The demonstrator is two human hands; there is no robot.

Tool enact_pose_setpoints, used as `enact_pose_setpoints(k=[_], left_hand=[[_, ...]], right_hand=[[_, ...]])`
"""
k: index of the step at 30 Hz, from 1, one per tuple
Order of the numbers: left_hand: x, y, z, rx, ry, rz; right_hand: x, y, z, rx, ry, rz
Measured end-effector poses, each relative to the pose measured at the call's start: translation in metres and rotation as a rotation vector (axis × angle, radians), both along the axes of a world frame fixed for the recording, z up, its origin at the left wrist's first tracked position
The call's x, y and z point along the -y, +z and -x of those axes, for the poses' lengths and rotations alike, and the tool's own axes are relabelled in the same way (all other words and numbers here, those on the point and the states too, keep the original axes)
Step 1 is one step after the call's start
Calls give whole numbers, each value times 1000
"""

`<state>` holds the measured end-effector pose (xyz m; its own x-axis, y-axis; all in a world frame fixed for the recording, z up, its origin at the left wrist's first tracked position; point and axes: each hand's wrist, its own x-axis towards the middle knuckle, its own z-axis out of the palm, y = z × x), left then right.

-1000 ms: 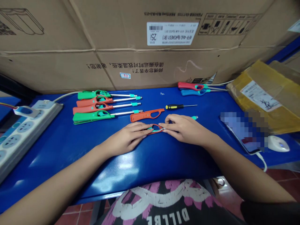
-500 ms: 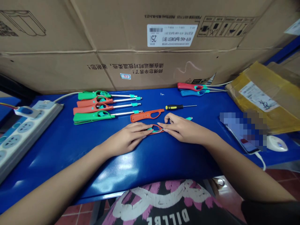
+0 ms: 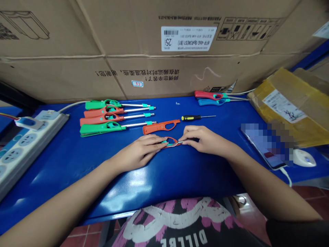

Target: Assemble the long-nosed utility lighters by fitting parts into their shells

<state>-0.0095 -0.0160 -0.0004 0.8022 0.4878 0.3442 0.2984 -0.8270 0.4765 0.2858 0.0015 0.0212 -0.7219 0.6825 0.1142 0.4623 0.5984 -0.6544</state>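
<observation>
My left hand (image 3: 144, 151) presses its fingers on the handle end of an open orange lighter casing (image 3: 175, 140) lying on the blue table. A turquoise trigger and a thin pale wire show inside the casing, beyond my left fingertips. At the casing's right end, my right hand (image 3: 205, 140) pinches the lighter's metal tube (image 3: 181, 141) between thumb and fingers; the rest of the tube is hidden by that hand. Just behind the casing lies a separate orange casing half (image 3: 159, 127). A black-and-yellow screwdriver (image 3: 191, 117) rests behind my right hand.
Several green and orange lighters (image 3: 102, 129) lie at the left; red and blue ones (image 3: 209, 102) lie at the back right. A white power strip (image 3: 31, 139) borders the left. A yellow package (image 3: 308, 127), phone (image 3: 272, 161) and white mouse (image 3: 304, 158) stand right. Cardboard (image 3: 144, 82) walls the back.
My right hand has shifted its fingers and now pinches the metal tube at the casing's end. The turquoise tube tip, visible before beyond the hand, is now hidden. My left hand stays still.
</observation>
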Motion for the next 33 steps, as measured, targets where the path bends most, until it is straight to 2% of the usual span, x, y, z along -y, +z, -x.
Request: enact_pose_setpoints(k=[6, 24, 33], left_hand=[[1, 0, 0, -4, -3, 5], [0, 1, -1, -3, 1, 3], [1, 2, -1, -24, 8, -10]], right_hand=[[0, -1, 0, 21, 25, -92], [-1, -2, -4, 61, 1, -155], [2, -1, 1, 21, -19, -35]])
